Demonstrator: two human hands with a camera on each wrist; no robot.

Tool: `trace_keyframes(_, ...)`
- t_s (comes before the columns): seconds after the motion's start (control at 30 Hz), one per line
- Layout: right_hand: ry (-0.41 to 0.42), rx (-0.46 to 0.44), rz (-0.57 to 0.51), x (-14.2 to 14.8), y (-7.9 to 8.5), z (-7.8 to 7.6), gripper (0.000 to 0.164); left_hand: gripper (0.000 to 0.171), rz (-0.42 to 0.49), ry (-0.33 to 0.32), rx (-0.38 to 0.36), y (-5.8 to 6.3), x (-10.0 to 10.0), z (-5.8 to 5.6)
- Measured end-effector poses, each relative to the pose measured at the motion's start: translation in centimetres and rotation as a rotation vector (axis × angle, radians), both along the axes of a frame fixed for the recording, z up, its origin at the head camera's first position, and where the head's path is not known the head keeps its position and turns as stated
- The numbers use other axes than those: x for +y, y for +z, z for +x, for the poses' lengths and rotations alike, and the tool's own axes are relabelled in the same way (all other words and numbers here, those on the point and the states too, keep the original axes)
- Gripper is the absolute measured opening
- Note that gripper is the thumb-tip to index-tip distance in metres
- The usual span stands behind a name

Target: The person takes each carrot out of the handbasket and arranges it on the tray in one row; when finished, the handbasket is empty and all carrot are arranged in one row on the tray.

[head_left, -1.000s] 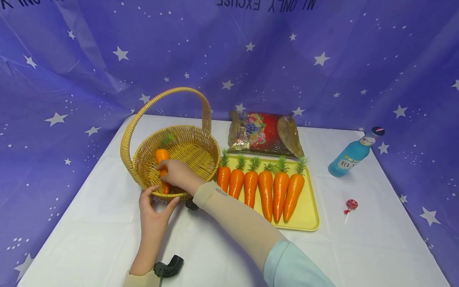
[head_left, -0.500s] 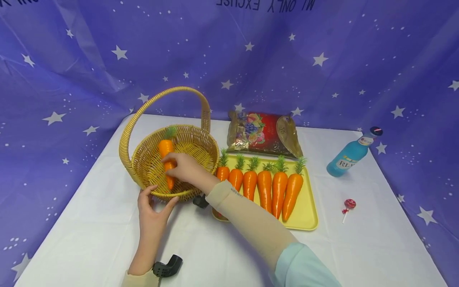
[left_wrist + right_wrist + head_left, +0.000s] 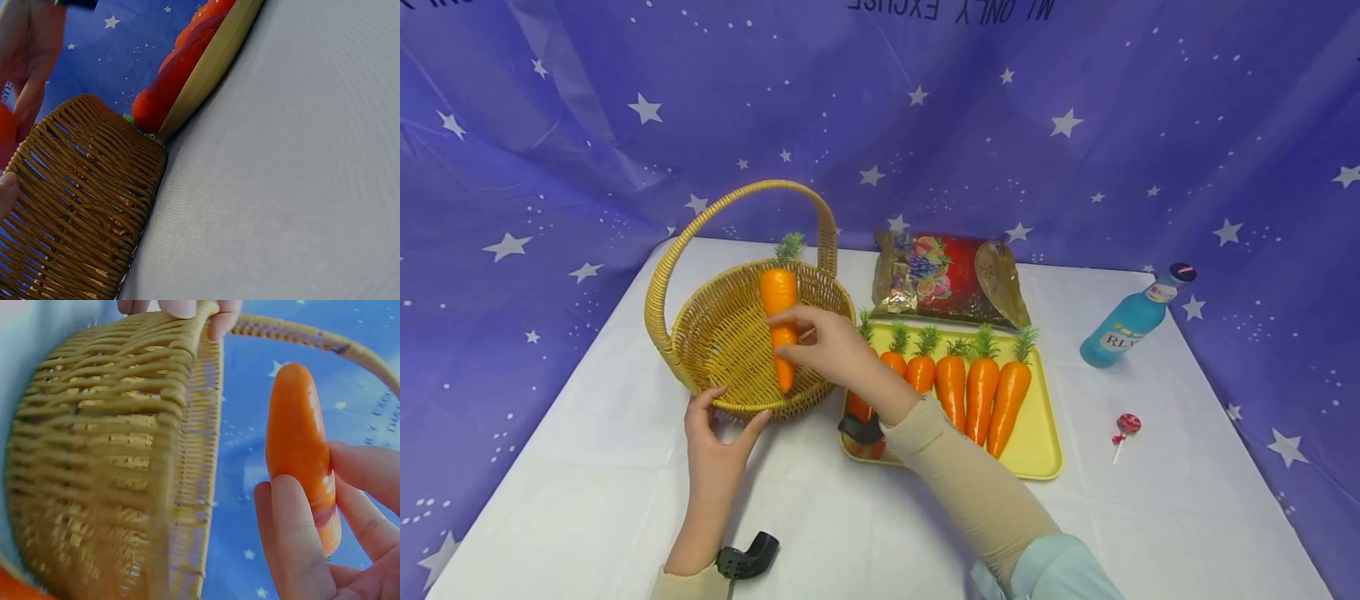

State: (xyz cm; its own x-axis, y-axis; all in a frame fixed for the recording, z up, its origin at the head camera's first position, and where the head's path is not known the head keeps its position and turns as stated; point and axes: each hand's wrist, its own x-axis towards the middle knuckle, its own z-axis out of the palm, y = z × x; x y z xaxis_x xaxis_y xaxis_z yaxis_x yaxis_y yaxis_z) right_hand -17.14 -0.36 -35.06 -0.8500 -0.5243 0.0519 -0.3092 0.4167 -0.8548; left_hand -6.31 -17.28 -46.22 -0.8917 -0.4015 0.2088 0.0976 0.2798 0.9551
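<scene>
A wicker basket [image 3: 722, 350] with a tall arched handle stands at the left of the table. My left hand [image 3: 718, 454] holds its near rim, fingertips over the edge and thumb along the outside. Above the basket's right part, my right hand [image 3: 827, 350] pinches an orange carrot [image 3: 778, 292] with a green leafy top between thumb and fingers. The carrot hangs upright in the head view, narrow tip downward. In the right wrist view the carrot [image 3: 297, 431] is outside the woven wall. No other carrot shows inside the basket.
Right of the basket lies a yellow tray [image 3: 1041, 442] with several carrots [image 3: 981, 392] in a row, partly behind my right forearm. Behind it lies a red and gold bag [image 3: 955, 279]. A blue bottle [image 3: 1123, 329] and a red lollipop [image 3: 1127, 425] are farther right.
My right hand has lifted the carrot from inside the basket and carried it up and to the right. The left hand has kept its place at the rim.
</scene>
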Motion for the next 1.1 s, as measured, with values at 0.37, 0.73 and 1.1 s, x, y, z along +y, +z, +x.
trace_keyframes(0.37, -0.126, -0.051, -0.087, 8.7, -0.4, 3.4, 0.036, 0.067, -0.012, -0.006, -0.036, 0.3, 0.2, 0.1)
trace_keyframes(0.73, -0.383, -0.043, -0.081, 18.6, -1.3, 6.7, 0.04, 0.068, 0.015, 0.001, -0.045, 0.5, 0.2, 0.3)
trace_keyframes(1.1, -0.591, -0.04, 0.025, 26.3, -3.0, 9.4, 0.044, 0.07, 0.038, -0.011, -0.059, 0.7, 0.3, 0.3)
